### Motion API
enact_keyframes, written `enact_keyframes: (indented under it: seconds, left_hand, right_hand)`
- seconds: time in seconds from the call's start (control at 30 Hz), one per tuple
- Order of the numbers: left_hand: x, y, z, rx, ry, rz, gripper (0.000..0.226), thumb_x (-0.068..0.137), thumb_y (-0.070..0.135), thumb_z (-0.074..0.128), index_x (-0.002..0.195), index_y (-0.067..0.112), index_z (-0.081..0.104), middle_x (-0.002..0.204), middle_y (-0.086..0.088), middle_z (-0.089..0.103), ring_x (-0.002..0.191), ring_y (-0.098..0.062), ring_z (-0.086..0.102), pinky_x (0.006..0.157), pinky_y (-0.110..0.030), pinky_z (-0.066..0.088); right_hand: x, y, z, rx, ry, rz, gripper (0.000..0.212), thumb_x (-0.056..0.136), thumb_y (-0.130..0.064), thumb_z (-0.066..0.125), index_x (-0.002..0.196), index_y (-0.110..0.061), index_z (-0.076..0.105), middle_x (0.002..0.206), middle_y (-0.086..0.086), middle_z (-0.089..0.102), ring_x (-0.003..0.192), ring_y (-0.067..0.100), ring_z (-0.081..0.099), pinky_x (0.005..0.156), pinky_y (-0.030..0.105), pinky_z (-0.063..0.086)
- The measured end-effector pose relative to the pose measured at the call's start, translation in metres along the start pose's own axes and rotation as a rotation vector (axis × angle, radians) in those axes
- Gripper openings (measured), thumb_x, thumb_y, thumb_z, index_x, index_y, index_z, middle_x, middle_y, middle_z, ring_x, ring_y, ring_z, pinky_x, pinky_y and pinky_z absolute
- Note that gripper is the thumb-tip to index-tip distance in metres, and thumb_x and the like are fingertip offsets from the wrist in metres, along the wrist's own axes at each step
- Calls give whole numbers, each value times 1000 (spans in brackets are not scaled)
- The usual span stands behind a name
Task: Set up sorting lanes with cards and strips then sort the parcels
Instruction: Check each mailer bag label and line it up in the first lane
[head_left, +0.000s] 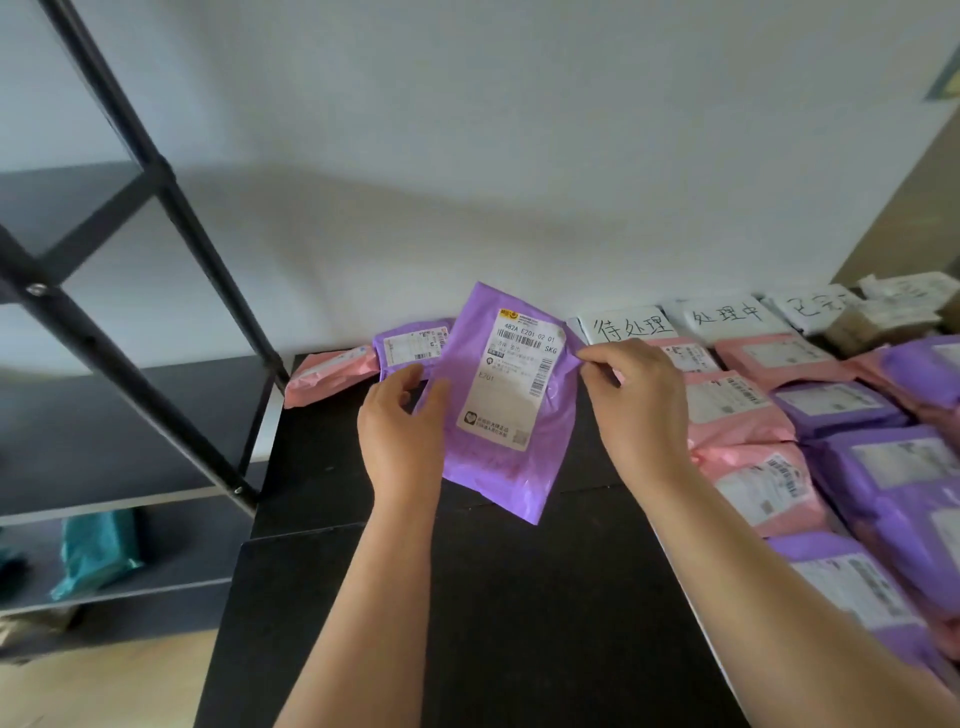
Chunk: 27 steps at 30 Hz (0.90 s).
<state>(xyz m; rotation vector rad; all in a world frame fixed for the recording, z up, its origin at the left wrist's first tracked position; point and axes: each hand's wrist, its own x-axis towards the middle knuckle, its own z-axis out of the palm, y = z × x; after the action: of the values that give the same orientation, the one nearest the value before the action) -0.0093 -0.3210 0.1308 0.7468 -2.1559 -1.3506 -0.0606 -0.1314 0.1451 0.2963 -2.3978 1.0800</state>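
I hold a purple parcel with a white shipping label up above the black table. My left hand pinches its left edge and my right hand pinches its right edge. Three white handwritten cards stand against the wall: the first card, the second card and the third card. In front of them lie rows of pink parcels and purple parcels. Behind the held parcel a smaller purple parcel and a pink parcel lie at the table's far left.
A black metal shelf frame stands at the left, with a teal bag on its lower shelf. A white wall runs behind the table. Cardboard-coloured and white packets sit at the far right corner.
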Motion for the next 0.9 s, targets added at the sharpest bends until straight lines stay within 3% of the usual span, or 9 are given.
enact_keyframes:
  seconds: [0.13,0.23,0.33,0.4,0.5,0.57,0.7,0.8,0.9]
  left_hand:
    - [-21,4,-36,-79,-24,-52,38,88,37,72,124,25,65,112,9,66,97,-10,62,78,-25,50]
    - [-32,7,-58,-89,5,-17,11,88,31,72,99,29,70,89,13,69,76,-4,62,62,-21,47]
    - [-40,11,-75,-110,32,2,6,88,31,72,82,30,71,65,18,64,59,2,60,51,-13,45]
    - [-44,15,-84,-154,50,17,20,88,32,73,70,35,66,57,18,64,53,4,58,49,-14,45]
    - [-50,20,-95,-205,99,2,19,88,35,72,71,27,70,67,8,69,63,-14,65,64,-40,57]
    - [-54,22,-100,-224,141,7,22,88,36,71,68,28,69,66,12,68,65,-15,66,67,-48,59]
    - [-63,30,-103,-268,162,17,39,90,36,70,53,43,61,61,23,65,65,-7,66,66,-48,60]
    - [-69,35,-102,-302,146,-7,34,89,38,69,56,42,66,63,20,66,66,-12,66,69,-48,60]
    - [-74,38,-103,-334,113,-20,28,89,37,69,62,32,69,64,22,68,61,-2,66,67,-42,62]
  right_hand:
    - [-22,-34,-16,60,38,-45,14,90,-1,66,97,-6,77,89,7,74,83,24,64,77,43,53]
    - [-36,-54,-20,77,28,-35,14,91,-4,66,100,-7,77,91,5,74,83,20,63,73,31,51]
    - [-48,-66,-23,110,8,20,16,93,-5,64,103,-11,75,97,2,71,90,18,61,76,23,46]
    - [-54,-74,-27,154,16,62,19,94,-7,62,110,-14,71,104,-3,66,98,16,59,84,27,48]
    - [-67,-84,-36,219,78,145,29,95,-17,63,125,-19,61,116,-13,56,111,13,55,94,31,46]
    - [-79,-88,-41,249,65,193,32,95,-23,63,127,-22,58,117,-14,57,109,10,56,95,36,49]
    - [-96,-91,-44,163,-95,246,32,94,-37,63,125,-25,60,111,-15,62,106,7,58,100,48,48]
    - [-96,-96,-45,142,-159,264,33,93,-40,65,122,-24,65,104,-17,64,99,7,61,99,49,49]
    - [-96,-98,-47,167,-107,231,19,90,-35,70,106,-24,70,89,-20,65,85,-2,61,92,43,53]
